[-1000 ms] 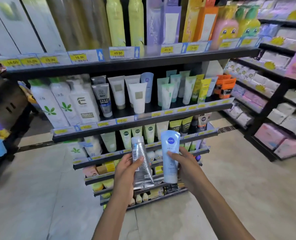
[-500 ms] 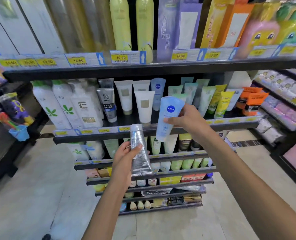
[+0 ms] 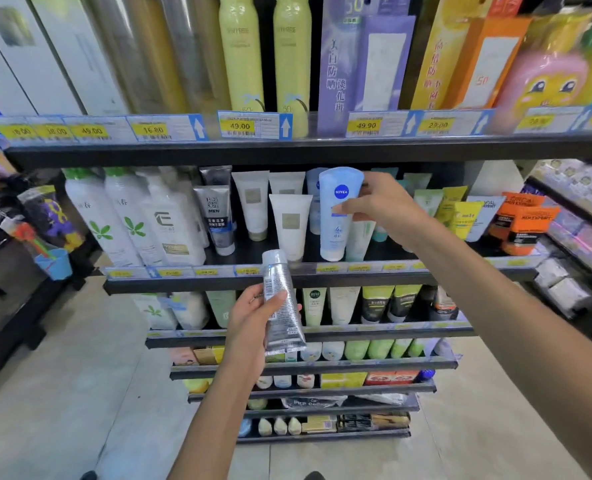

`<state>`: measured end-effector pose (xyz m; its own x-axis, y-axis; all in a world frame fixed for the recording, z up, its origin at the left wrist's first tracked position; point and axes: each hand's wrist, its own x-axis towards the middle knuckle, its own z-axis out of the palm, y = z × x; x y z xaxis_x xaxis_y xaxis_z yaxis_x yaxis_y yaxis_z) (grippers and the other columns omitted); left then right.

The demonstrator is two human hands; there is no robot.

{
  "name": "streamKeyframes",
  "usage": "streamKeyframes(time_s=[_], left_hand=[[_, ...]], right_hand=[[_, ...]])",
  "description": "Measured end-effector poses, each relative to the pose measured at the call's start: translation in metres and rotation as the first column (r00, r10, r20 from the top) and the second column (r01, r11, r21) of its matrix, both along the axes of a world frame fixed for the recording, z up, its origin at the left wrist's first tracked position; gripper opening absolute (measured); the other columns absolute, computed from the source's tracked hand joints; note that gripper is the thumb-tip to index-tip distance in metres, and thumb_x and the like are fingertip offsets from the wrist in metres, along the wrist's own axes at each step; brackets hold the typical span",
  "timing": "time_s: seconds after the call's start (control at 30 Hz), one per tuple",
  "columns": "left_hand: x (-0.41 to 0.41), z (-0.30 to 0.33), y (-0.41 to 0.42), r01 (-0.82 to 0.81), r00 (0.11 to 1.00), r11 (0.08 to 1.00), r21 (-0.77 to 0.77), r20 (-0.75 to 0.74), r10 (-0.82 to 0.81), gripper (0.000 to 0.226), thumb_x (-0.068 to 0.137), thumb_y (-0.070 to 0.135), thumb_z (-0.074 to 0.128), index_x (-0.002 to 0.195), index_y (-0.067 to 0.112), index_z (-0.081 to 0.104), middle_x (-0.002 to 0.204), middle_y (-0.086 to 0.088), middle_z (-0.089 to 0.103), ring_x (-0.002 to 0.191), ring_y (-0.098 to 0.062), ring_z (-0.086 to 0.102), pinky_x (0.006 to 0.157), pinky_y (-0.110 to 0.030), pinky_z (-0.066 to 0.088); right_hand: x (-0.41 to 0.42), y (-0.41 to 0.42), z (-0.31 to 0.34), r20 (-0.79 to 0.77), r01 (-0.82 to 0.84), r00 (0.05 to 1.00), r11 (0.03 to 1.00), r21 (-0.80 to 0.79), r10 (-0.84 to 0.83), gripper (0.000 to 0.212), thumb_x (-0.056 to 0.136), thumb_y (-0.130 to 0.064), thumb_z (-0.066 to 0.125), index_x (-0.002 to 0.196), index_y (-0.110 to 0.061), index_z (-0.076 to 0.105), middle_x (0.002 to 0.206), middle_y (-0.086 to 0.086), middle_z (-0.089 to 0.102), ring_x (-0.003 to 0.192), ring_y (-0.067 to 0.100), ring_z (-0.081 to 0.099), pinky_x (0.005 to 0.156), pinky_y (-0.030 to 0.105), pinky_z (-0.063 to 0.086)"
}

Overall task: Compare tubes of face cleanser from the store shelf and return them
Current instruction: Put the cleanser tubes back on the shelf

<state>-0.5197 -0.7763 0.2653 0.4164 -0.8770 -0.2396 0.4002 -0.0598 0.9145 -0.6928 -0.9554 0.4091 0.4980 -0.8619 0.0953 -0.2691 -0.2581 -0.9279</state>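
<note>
The right hand (image 3: 382, 206) grasps the light blue tube (image 3: 337, 213), with the thumb across its front and the other fingers behind it. This tube stands almost upright, cap end down, and its lower end is at the front edge of the second shelf (image 3: 322, 278); I cannot tell if it already touches the shelf board. Just left of the blue tube a white tube (image 3: 290, 226) stands on the same shelf, and a second blue tube of the same kind shows partly behind it. To the right of the blue tube, behind the hand, pale green tubes stand, and further right yellow tubes (image 3: 460, 216) and orange boxes (image 3: 526, 223).

The left hand (image 3: 253, 327) holds the silver tube (image 3: 282, 306) lower, in front of the shelf below the second shelf. The fingers curl around its back and the thumb presses on the printed side. The silver tube is a little tilted, with the cap up and the flat crimped end down, and its cap reaches up in front of the price strip of the second shelf. It is apart from the blue tube, below it and to the left.

Left of the white tube stand a grey tube (image 3: 215, 216) and tall white bottles (image 3: 170, 223) with green leaf marks. Above the second shelf, the top shelf carries yellow spray cans (image 3: 240, 53) and price tags.
</note>
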Motion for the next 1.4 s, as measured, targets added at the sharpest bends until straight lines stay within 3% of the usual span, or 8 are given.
streamKeyframes(time_s=[0.2, 0.43, 0.57, 0.67, 0.8, 0.97, 1.17, 1.4], left_hand=[[0.006, -0.005, -0.002, -0.008, 1.0, 1.0, 0.011, -0.004, 0.008, 0.042, 0.09, 0.014, 0.076, 0.129, 0.01, 0.061, 0.117, -0.012, 0.075, 0.103, -0.037, 0.074, 0.093, -0.063, 0.055], [0.011, -0.005, -0.007, -0.011, 1.0, 1.0, 0.002, -0.017, 0.011, 0.037, 0.091, 0.011, 0.073, 0.126, 0.009, 0.061, 0.115, -0.013, 0.075, 0.102, -0.038, 0.074, 0.094, -0.061, 0.056], [0.013, -0.003, -0.009, -0.008, 1.0, 1.0, 0.001, -0.025, 0.008, 0.037, 0.091, 0.01, 0.073, 0.126, 0.009, 0.061, 0.113, -0.013, 0.076, 0.102, -0.039, 0.074, 0.094, -0.061, 0.056], [0.013, -0.004, -0.01, -0.01, 1.0, 1.0, 0.005, -0.022, 0.011, 0.037, 0.092, 0.01, 0.073, 0.126, 0.01, 0.06, 0.114, -0.012, 0.076, 0.102, -0.038, 0.074, 0.094, -0.059, 0.056], [0.013, -0.005, -0.009, -0.015, 0.999, 1.0, 0.007, -0.029, 0.015, 0.034, 0.092, 0.009, 0.072, 0.124, 0.011, 0.061, 0.113, -0.012, 0.076, 0.1, -0.038, 0.075, 0.087, -0.053, 0.06], [0.014, -0.005, -0.009, -0.013, 1.0, 1.0, 0.007, -0.026, 0.013, 0.032, 0.093, 0.01, 0.072, 0.123, 0.011, 0.062, 0.112, -0.011, 0.076, 0.1, -0.036, 0.075, 0.081, -0.047, 0.062], [0.012, -0.006, -0.009, -0.011, 1.0, 1.0, 0.007, -0.021, 0.011, 0.034, 0.093, 0.011, 0.072, 0.125, 0.011, 0.061, 0.112, -0.012, 0.076, 0.101, -0.037, 0.074, 0.087, -0.051, 0.06], [0.011, -0.009, -0.008, -0.009, 1.0, 1.0, 0.013, -0.028, 0.009, 0.036, 0.093, 0.01, 0.072, 0.127, 0.01, 0.06, 0.113, -0.013, 0.076, 0.101, -0.038, 0.074, 0.088, -0.055, 0.059]], right_hand=[[0.006, -0.015, 0.007, -0.041, -0.008, 0.999, 0.999, -0.038, 0.006, 0.043, 0.079, -0.005, 0.085, 0.118, -0.016, 0.069, 0.109, 0.002, 0.076, 0.1, 0.017, 0.074, 0.084, 0.033, 0.063], [0.011, -0.027, 0.013, -0.194, 0.017, 0.98, 0.995, -0.1, -0.036, 0.041, 0.077, -0.019, 0.089, 0.113, -0.023, 0.069, 0.105, -0.01, 0.074, 0.1, 0.01, 0.071, 0.076, 0.019, 0.055], [0.013, -0.035, 0.013, -0.225, 0.11, 0.964, 0.984, -0.137, -0.139, 0.033, 0.074, -0.034, 0.091, 0.1, -0.028, 0.07, 0.103, -0.01, 0.074, 0.098, 0.011, 0.07, 0.093, 0.035, 0.058], [0.015, -0.038, 0.018, -0.312, 0.125, 0.934, 0.978, -0.166, -0.173, 0.029, 0.076, -0.046, 0.087, 0.093, -0.032, 0.068, 0.104, -0.012, 0.073, 0.096, 0.012, 0.067, 0.091, 0.034, 0.057], [0.018, -0.042, 0.022, -0.429, 0.09, 0.886, 0.973, -0.213, -0.176, 0.04, 0.083, -0.055, 0.078, 0.11, -0.029, 0.065, 0.107, -0.008, 0.066, 0.091, 0.012, 0.061, 0.069, 0.022, 0.047], [0.024, -0.055, 0.02, -0.499, 0.055, 0.852, 0.975, -0.215, -0.159, 0.053, 0.086, -0.056, 0.074, 0.129, -0.026, 0.063, 0.124, -0.002, 0.067, 0.105, 0.021, 0.065, 0.084, 0.033, 0.053], [0.03, -0.062, 0.019, -0.573, 0.007, 0.812, 0.985, -0.174, -0.107, 0.049, 0.093, -0.045, 0.07, 0.133, -0.019, 0.059, 0.123, 0.003, 0.064, 0.11, 0.024, 0.062, 0.097, 0.039, 0.051], [0.037, -0.062, 0.017, -0.62, -0.086, 0.781, 0.971, -0.222, -0.072, 0.063, 0.092, -0.038, 0.073, 0.147, -0.023, 0.048, 0.13, -0.002, 0.059, 0.111, 0.019, 0.058, 0.094, 0.031, 0.05]])
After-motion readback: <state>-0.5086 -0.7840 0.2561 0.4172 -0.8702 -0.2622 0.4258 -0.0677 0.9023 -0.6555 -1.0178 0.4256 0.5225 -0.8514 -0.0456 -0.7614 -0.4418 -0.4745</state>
